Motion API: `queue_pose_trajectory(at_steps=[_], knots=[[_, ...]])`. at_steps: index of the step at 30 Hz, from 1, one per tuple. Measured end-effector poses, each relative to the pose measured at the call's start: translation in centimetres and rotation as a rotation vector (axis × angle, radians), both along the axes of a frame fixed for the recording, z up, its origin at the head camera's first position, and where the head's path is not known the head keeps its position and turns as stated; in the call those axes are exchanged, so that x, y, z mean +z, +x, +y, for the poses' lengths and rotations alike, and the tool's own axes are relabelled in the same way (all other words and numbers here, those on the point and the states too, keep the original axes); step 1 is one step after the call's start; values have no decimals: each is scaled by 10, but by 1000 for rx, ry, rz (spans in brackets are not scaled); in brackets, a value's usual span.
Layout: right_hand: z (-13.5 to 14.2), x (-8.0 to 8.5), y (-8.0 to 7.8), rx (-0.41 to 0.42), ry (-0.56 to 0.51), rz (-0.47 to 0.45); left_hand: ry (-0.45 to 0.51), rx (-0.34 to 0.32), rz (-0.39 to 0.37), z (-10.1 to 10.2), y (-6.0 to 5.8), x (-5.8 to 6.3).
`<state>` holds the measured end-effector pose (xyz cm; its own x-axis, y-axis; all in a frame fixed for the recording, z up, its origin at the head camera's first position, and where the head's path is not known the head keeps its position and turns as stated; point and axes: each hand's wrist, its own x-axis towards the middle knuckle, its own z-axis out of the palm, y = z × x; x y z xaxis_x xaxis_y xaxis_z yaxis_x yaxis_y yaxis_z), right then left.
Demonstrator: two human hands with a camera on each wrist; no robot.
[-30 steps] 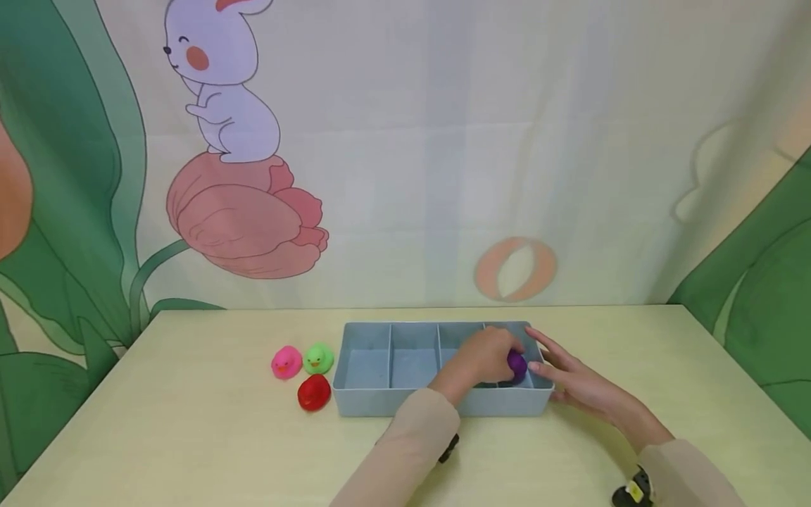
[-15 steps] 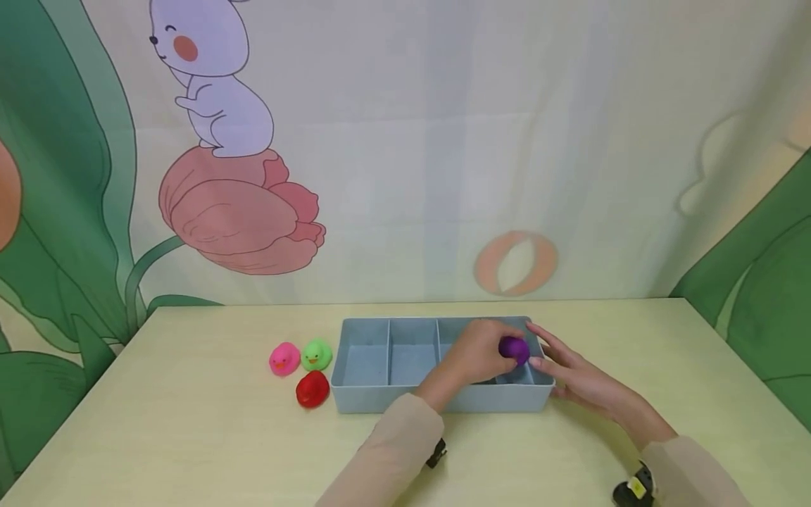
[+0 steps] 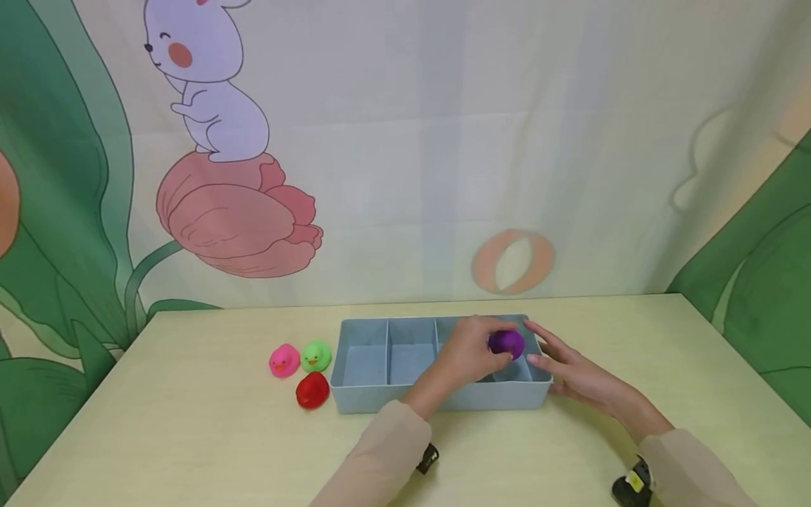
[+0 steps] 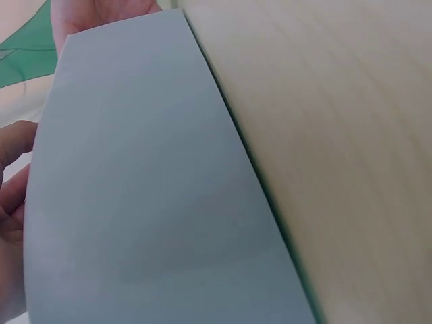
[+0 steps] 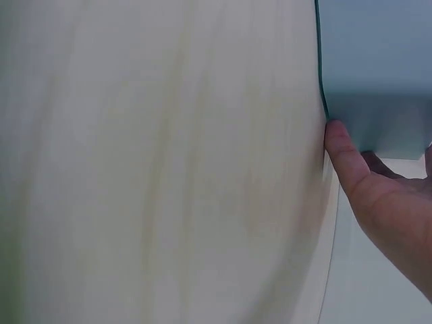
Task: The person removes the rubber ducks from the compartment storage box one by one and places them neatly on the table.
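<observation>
My left hand (image 3: 472,348) reaches over the pale blue divided box (image 3: 437,399) and pinches a small purple rounded toy (image 3: 509,343) between thumb and fingers, over the rightmost compartment. The fingers hide part of the toy, so its exact kind cannot be told. At the box's right end my right hand (image 3: 579,377) rests with fingers extended against the end wall and rim. In the right wrist view, a finger (image 5: 347,158) of it touches the box's lower edge. In the left wrist view, the box's long side wall (image 4: 148,169) fills much of the picture.
Left of the box sit a pink rubber duck (image 3: 284,360), a green rubber duck (image 3: 315,356) and a red rounded toy (image 3: 312,390). All stand on the pale wooden table (image 3: 209,436). A printed curtain (image 3: 380,176) hangs behind the table's far edge.
My left hand has raised the purple toy from low in the right compartment and shifted it slightly left. My right hand stays at the box's end.
</observation>
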<state>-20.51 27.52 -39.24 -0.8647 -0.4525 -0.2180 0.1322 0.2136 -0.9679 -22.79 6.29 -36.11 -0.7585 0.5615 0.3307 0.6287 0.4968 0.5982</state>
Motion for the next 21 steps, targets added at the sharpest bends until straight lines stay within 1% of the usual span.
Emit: queue_pose_trajectory(at_steps=[4,8,12,19,21], knots=[[-1,1,0,1,2,2,71,22,-45,-8,4,2],[-1,1,0,1,-1,3,111,49,-83,-18,7,4],[0,0,-1,-11,4,6,121,60,-64,-29,9,6],[-1,0,-1,-16,3,12,197,61,-57,-55,15,11],[-2,0,-1,-13,0,17,213,71,-54,-64,17,12]])
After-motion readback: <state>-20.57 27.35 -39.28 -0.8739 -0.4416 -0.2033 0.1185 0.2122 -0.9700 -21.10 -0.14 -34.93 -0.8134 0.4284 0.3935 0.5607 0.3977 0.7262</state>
